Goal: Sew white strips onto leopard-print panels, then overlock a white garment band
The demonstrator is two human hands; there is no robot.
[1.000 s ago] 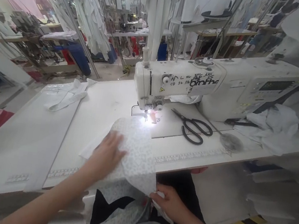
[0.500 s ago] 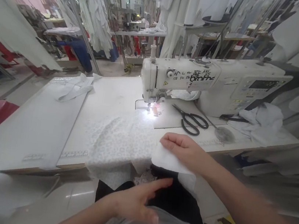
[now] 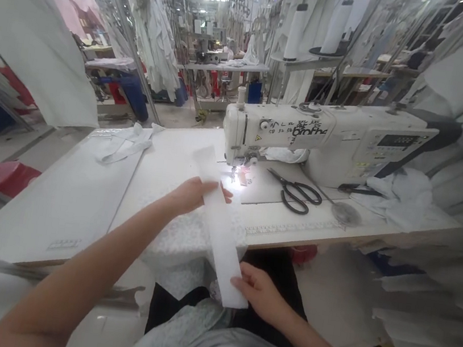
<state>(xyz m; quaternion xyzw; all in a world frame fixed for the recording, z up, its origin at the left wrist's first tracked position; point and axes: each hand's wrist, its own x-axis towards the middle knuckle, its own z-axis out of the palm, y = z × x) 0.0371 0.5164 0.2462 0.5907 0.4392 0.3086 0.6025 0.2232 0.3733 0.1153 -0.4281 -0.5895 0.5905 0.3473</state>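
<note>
One white strip (image 3: 225, 236) is held at two places. The left hand (image 3: 200, 195) grasps it near its far end, above the counter (image 3: 168, 159) just left of the needle area, with the thumb over the strip and fingertips showing past its right side. The right hand (image 3: 258, 292) pinches the near end between thumb and fingers, out beyond the counter's front edge and above the person's lap. Between the hands the strip runs straight and slanted, crossing that edge.

Beneath it, patterned fabric (image 3: 181, 238) lies on the counter and drapes over the front edge into the lap. A sewing machine (image 3: 338, 148) stands along the counter's back edge, right of the left hand, with a bright light at its needle. Black-handled scissors (image 3: 286, 183) rest right of the needle, blades pointing toward it. A printed ruler scale (image 3: 288, 227) follows the front edge to the right of the fabric, and a round grey disc (image 3: 346, 214) lies near that edge. Crumpled white cloth (image 3: 409, 193) sits by the counter's right end; loose white bands (image 3: 127, 144) lie near its far left corner.
</note>
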